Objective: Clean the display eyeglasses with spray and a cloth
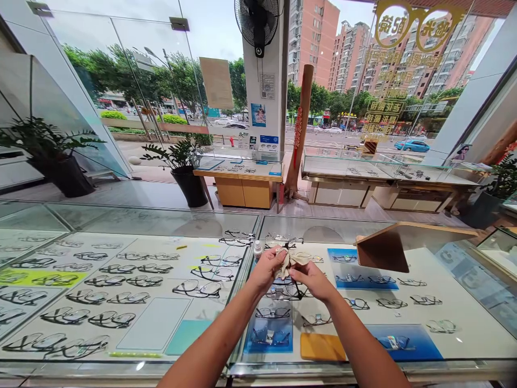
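1. My left hand (pixel 264 268) has its grip pinching a beige cloth (pixel 291 258) above the glass counter (pixel 161 221)
2. My right hand (pixel 313 280) grip pinches dark-framed glasses (pixel 291 288) just under the cloth
3. A small white bottle (pixel 257 250) stands just left of the cloth

Glass display counter with rows of eyeglasses

I see a long glass-topped counter (pixel 161 221) running from the left edge to the right edge, split by a metal seam near the middle. On the glass top, toward the far edge by the seam, stands a small white spray bottle (pixel 257 251); a wooden mirror stand (pixel 388 248) sits toward the far right corner. Under the left pane lie rows of dark-framed eyeglasses (pixel 121 280) on a pale shelf, with a green mat (pixel 40 277) near the left edge and a teal card (pixel 186 335) by the near edge. Under the right pane, more frames rest on blue mats (pixel 355 269), and an orange pad (pixel 322 346) lies near the near edge.
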A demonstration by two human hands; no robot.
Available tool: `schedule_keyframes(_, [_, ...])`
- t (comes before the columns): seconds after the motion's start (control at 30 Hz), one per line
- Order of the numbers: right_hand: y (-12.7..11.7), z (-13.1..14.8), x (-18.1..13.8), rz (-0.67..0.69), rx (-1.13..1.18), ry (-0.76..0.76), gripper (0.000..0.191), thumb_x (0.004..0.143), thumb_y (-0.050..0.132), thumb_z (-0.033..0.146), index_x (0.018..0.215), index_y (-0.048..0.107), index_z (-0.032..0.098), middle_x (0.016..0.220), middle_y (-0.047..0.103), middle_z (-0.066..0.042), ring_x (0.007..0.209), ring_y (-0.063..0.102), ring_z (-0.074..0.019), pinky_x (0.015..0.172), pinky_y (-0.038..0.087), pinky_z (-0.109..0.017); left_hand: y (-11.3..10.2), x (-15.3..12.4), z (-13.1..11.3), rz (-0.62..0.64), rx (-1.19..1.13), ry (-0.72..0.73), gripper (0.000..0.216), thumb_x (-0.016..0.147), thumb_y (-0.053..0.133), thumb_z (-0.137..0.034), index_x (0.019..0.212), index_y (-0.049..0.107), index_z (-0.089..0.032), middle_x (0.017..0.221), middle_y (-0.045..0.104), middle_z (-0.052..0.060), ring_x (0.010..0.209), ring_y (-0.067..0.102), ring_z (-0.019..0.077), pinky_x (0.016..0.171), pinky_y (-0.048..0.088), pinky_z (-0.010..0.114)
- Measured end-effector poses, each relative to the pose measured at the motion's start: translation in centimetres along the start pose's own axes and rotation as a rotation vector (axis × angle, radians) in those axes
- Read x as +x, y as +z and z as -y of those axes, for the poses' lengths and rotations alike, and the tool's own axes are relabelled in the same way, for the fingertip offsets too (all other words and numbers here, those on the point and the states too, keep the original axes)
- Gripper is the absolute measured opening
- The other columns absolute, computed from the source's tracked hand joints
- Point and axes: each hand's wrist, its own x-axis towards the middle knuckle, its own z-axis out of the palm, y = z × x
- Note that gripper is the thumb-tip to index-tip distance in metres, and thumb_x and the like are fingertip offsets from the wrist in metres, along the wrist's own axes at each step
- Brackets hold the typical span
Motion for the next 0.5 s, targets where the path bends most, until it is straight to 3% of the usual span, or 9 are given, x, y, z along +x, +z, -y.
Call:
schedule_keyframes(0.17, [-0.6, -0.1, 0.2, -0.022, -0.006, 0.014, 0.044, 0.088, 0.078, 0.062, 0.088, 0.074, 0.018, 0.082, 0.070, -0.003, 0.073, 0.055, -0.0166, 0.076, 0.045, -0.032, 0.3, 0.0, -0.9, 0.076, -0.010, -0.046, 0.049, 0.080, 0.087, -0.057, 0.090, 0.066, -0.014, 0.070, 0.065, 0.003, 0.055, 0.058, 0.0130, 0.050, 0.048, 0.025])
schedule_keyframes(0.3, [-0.4, -0.1, 0.2, -0.039, -0.020, 0.020, 0.048, 0.085, 0.079, 0.066, 0.088, 0.074, 0.018, 0.083, 0.069, -0.003, 0.075, 0.054, -0.0169, 0.078, 0.044, -0.032, 0.1, 0.0, -0.3, 0.056, 0.050, -0.018, 0.054, 0.074, 0.093, -0.052, 0.103, 0.065, -0.015, 0.077, 0.069, 0.001, 0.054, 0.057, 0.0104, 0.051, 0.046, 0.023])
schedule_keyframes(0.5, [-0.1, -0.5, 0.1, -0.041, -0.035, 0.024, 0.047, 0.085, 0.079, 0.065, 0.091, 0.073, 0.019, 0.083, 0.068, -0.003, 0.079, 0.056, -0.0186, 0.079, 0.045, -0.032, -0.3, 0.2, 0.3, -0.031, 0.146, 0.047, 0.053, 0.084, 0.077, -0.068, 0.087, 0.061, -0.018, 0.065, 0.063, -0.002, 0.047, 0.050, 0.0096, 0.048, 0.041, 0.023])
